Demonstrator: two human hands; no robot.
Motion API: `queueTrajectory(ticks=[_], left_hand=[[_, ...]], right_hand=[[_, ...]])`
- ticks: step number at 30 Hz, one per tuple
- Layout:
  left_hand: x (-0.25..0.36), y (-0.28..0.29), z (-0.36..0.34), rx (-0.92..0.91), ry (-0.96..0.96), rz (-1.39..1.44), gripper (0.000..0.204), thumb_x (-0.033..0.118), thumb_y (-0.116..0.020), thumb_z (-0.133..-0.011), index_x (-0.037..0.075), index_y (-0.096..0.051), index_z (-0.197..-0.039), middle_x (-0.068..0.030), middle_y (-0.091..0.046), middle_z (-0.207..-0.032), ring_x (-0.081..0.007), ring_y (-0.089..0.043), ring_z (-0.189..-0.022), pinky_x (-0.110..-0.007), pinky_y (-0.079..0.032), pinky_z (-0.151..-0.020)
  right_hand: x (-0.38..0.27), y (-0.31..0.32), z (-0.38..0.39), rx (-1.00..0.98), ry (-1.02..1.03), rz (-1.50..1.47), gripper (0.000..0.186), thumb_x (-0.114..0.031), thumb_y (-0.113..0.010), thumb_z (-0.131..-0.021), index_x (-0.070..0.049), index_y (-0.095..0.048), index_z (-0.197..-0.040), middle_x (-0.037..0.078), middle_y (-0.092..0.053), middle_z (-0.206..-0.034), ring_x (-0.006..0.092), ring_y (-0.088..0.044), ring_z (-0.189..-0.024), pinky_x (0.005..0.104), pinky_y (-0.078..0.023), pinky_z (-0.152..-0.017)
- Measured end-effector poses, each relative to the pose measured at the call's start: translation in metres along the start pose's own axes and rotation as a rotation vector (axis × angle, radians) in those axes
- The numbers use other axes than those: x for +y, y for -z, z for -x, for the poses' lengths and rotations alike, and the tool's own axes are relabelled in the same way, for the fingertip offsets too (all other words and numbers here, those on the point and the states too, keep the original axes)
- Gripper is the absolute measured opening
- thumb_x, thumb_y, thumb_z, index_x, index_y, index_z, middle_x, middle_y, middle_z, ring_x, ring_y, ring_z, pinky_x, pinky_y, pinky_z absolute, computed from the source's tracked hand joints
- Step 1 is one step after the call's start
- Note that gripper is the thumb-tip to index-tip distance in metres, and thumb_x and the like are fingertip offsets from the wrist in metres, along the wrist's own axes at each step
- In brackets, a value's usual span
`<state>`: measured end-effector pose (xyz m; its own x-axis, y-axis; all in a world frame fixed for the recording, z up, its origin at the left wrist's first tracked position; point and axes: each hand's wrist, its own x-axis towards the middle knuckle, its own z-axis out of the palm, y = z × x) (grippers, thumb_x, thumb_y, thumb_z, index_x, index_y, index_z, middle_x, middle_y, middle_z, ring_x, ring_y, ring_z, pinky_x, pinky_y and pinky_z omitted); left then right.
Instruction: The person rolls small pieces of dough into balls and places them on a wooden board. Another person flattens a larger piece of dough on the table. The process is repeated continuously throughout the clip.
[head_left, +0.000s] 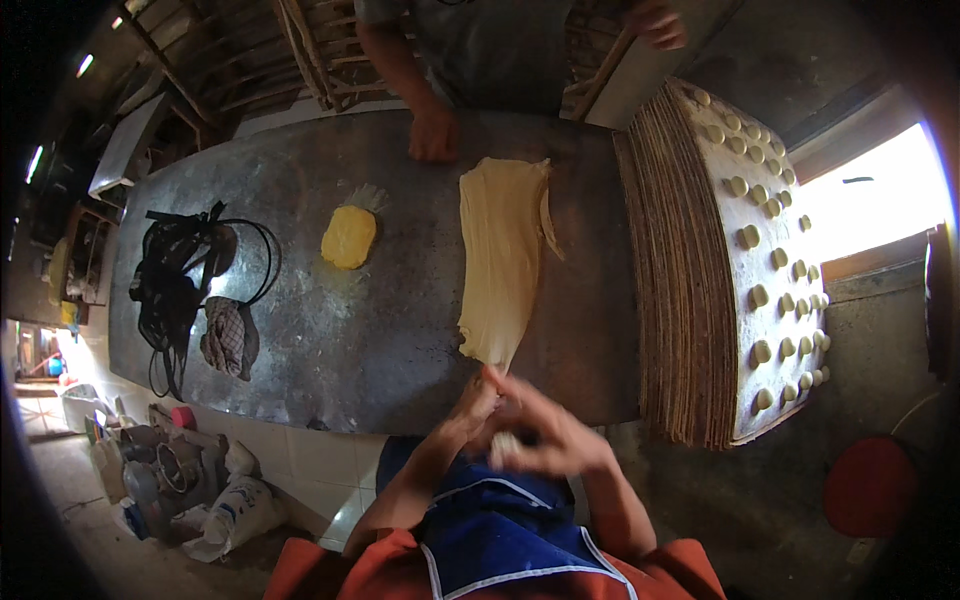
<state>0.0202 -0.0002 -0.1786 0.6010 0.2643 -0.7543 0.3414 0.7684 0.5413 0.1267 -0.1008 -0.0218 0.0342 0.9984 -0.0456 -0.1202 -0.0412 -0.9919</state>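
A long strip of pale dough (502,255) lies lengthwise across the dark table, its near end narrowing toward me. At that end my left hand (472,408) is closed, with the dough running into its fingers. My right hand (555,437) is right beside it, smeared by motion, its thumb side close to the dough's tip. Below the right hand's fingers shows a small pale lump (506,449), too blurred to tell what it is. A thin flap of dough hangs off the strip's right side.
On the table (330,340) are a yellow lump (349,238), black straps (175,275) and a patterned cloth (228,340). To the right stands a tall stack of boards (680,270), small dough rounds (759,297) on its outer face. Across the table, a co-worker's fist (433,134) rests.
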Motion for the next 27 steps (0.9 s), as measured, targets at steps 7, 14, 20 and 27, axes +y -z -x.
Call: queueTrajectory(ticks=[7,14,20,27], left_hand=[[0.006,0.022,0.061,-0.029,-0.509,-1.313,0.035,0.024,-0.051,-0.100,-0.004,-0.068,-0.086,-0.0319,-0.068,-0.081,-0.0522,-0.067,-0.079,-0.060,-0.054,-0.073],[0.092,0.010,0.131,-0.081,-1.006,-1.268,0.014,0.018,-0.054,-0.098,0.007,-0.063,-0.096,-0.0071,-0.060,-0.090,-0.0302,-0.055,-0.103,-0.055,-0.032,-0.109],[0.035,0.147,0.050,0.473,-0.860,-1.747,0.046,0.018,-0.068,-0.094,0.003,-0.043,-0.131,-0.0222,-0.054,-0.116,-0.0378,-0.054,-0.106,-0.055,-0.037,-0.099],[-0.032,0.081,-0.032,0.611,-1.274,-1.235,0.036,0.017,-0.068,-0.096,-0.001,-0.042,-0.113,-0.0213,-0.052,-0.108,-0.0397,-0.054,-0.099,-0.052,-0.043,-0.088]], right_hand=[[0.151,-0.003,-0.117,-0.164,-0.210,0.266,0.050,-0.042,-0.043,-0.111,-0.001,-0.062,-0.088,0.006,-0.059,-0.084,0.0170,-0.054,-0.081,0.0382,-0.048,-0.075],[0.156,-0.004,0.005,0.357,0.141,0.580,0.032,-0.029,-0.048,-0.104,-0.001,-0.060,-0.100,0.016,-0.054,-0.103,0.0356,-0.053,-0.099,0.0475,-0.043,-0.090],[0.156,0.078,0.071,0.622,-0.022,1.411,0.027,-0.019,-0.068,-0.091,-0.004,-0.059,-0.111,0.022,-0.058,-0.111,0.0421,-0.056,-0.101,0.0535,-0.044,-0.086],[0.210,0.043,0.033,0.589,-0.113,1.013,0.031,-0.020,-0.074,-0.086,-0.001,-0.060,-0.107,0.025,-0.062,-0.098,0.0463,-0.060,-0.095,0.0548,-0.047,-0.085]])
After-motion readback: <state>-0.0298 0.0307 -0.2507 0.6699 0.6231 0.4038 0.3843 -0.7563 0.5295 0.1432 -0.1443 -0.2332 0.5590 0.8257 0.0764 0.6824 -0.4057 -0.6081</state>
